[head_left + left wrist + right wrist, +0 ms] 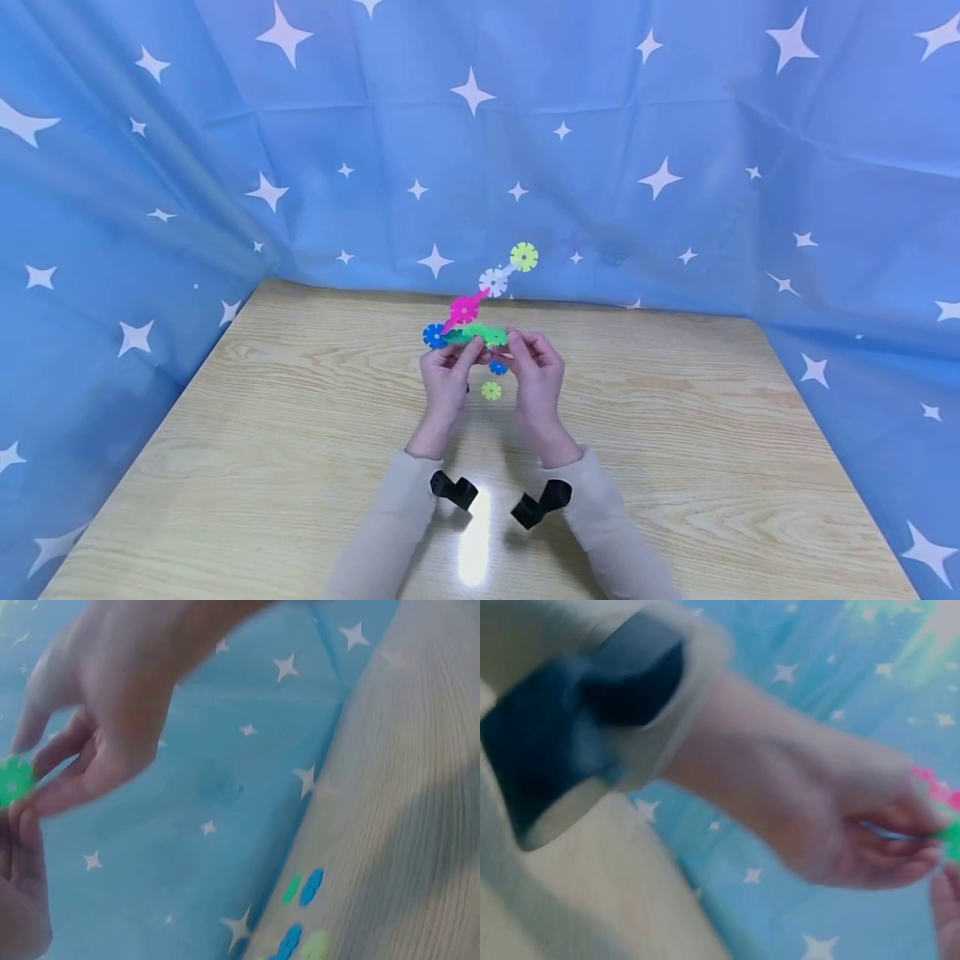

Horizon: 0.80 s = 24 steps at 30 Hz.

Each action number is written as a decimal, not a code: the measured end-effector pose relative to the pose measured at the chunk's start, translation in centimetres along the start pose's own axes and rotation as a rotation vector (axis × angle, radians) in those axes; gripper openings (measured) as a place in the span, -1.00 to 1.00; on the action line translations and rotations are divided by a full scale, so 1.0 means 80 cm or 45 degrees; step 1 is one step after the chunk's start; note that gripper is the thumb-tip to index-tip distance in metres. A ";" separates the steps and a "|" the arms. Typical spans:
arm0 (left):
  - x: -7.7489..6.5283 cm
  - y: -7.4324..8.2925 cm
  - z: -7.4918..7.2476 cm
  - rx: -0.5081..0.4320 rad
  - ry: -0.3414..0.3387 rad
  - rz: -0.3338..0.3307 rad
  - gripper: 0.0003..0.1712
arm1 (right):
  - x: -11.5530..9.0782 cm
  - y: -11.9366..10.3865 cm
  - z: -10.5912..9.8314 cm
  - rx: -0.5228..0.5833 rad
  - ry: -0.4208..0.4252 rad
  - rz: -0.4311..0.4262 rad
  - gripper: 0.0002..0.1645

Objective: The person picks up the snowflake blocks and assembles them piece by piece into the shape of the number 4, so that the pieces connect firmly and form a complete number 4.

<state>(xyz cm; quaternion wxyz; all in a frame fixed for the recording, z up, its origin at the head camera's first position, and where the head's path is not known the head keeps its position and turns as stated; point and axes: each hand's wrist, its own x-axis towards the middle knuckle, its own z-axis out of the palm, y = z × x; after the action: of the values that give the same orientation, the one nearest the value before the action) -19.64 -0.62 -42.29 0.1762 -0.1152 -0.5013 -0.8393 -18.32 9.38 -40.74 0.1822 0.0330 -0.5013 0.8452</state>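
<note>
Thumb and fingers of my left hand (444, 385) pinch the green part of a chain of notched plastic discs. My right hand (538, 382) pinches the green notched disc (496, 336) at the chain's right end. From the green part the chain runs left to a blue disc (433, 336), then slants up and away through a pink disc (464, 310) and a white disc (492, 282) to a yellow-green disc (524, 257). In the left wrist view, fingers of both hands meet at the green disc (15, 781). Fingers partly hide the green pieces.
Loose discs lie on the wooden table (675, 433) beyond and below the hands, among them a blue one (497, 367) and a yellow-green one (491, 391). A blue curtain (615, 150) with white stars hangs behind the table and along its sides.
</note>
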 end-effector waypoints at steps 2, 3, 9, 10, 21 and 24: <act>0.001 0.000 -0.005 0.045 -0.034 -0.015 -0.88 | 0.003 -0.011 -0.004 0.031 -0.035 0.192 -0.84; 0.002 0.000 -0.007 0.060 -0.055 -0.022 -0.85 | 0.004 -0.016 -0.006 0.046 -0.057 0.296 -0.84; 0.001 0.000 -0.014 0.086 -0.142 -0.066 -0.80 | 0.014 -0.036 -0.023 0.004 -0.282 0.777 -0.69; 0.001 -0.001 -0.015 0.089 -0.144 -0.069 -0.80 | 0.015 -0.038 -0.025 -0.017 -0.314 0.809 -0.66; -0.006 -0.006 -0.012 0.011 -0.192 -0.028 -0.74 | 0.014 -0.047 -0.027 -0.054 -0.367 0.814 -0.55; -0.006 -0.006 -0.012 0.040 -0.209 -0.017 -0.75 | 0.013 -0.051 -0.029 -0.078 -0.392 0.808 -0.55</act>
<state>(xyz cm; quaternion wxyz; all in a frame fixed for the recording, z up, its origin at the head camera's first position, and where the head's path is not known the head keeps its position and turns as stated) -19.39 -1.19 -43.32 0.1307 -0.1774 -0.5280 -0.8201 -17.61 13.47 -38.23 -0.1663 -0.0028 -0.5332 0.8295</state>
